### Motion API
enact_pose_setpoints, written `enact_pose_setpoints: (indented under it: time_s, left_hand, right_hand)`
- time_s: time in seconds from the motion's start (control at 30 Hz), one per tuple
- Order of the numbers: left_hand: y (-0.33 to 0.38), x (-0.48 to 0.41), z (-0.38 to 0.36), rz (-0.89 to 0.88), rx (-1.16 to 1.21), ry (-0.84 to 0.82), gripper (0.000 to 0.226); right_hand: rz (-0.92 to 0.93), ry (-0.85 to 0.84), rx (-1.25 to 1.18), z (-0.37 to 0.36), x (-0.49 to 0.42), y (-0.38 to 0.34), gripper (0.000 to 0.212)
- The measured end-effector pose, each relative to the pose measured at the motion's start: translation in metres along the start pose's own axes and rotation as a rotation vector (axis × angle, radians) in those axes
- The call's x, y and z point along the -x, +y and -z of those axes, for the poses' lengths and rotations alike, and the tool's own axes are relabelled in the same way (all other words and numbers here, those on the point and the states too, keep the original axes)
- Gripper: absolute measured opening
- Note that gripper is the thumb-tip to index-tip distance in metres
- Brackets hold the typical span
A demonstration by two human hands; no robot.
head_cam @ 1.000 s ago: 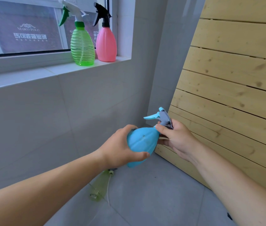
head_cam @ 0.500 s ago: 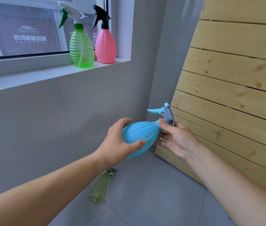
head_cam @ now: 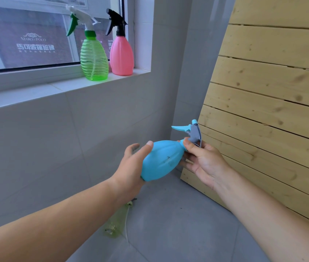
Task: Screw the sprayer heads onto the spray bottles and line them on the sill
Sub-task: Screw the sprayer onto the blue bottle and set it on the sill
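Centre frame: left hand loosely cupped the blue bottle base, and right hand pinched its sprayer head collar. Loose cupping risked a drop; a tilted head risked cross-threading.

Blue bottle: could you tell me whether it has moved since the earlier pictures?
Yes: the blue bottle lies flatter, base raised, sprayer head nearer the wooden panel.

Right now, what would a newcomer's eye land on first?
The blue spray bottle, tilted mid-frame: left hand grips its body, right hand pinches its sprayer head. On the sill above, a green bottle and a pink bottle stand side by side. A yellowish bottle lies on the floor.
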State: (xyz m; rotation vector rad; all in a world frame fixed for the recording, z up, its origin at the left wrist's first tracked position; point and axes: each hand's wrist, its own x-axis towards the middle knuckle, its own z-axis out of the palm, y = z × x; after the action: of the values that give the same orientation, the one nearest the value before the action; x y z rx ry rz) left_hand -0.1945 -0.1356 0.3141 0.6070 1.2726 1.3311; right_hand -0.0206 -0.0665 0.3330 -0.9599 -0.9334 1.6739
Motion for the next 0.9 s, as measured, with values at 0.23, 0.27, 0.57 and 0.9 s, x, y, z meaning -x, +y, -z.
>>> enact_pose_setpoints:
  time_s: [0.23,0.27,0.57,0.9]
  left_hand:
    - [0.002,0.005,0.005,0.165,-0.022,-0.214,0.054]
    - [0.0,0.007,0.006,0.129,-0.101,-0.218,0.066]
    - [0.005,0.0,-0.002,0.108,0.095,-0.229,0.062]
    - [-0.004,-0.002,0.006,-0.031,-0.154,-0.349,0.087]
  right_hand:
    - [0.016,-0.001,-0.009,0.003,0.0,-0.002,0.016]
    - [0.016,0.0,-0.016,0.005,0.0,-0.003,0.017]
    - [0.019,0.009,-0.025,0.004,-0.001,-0.004,0.015]
    - [0.042,0.021,-0.014,0.007,-0.003,-0.007,0.009]
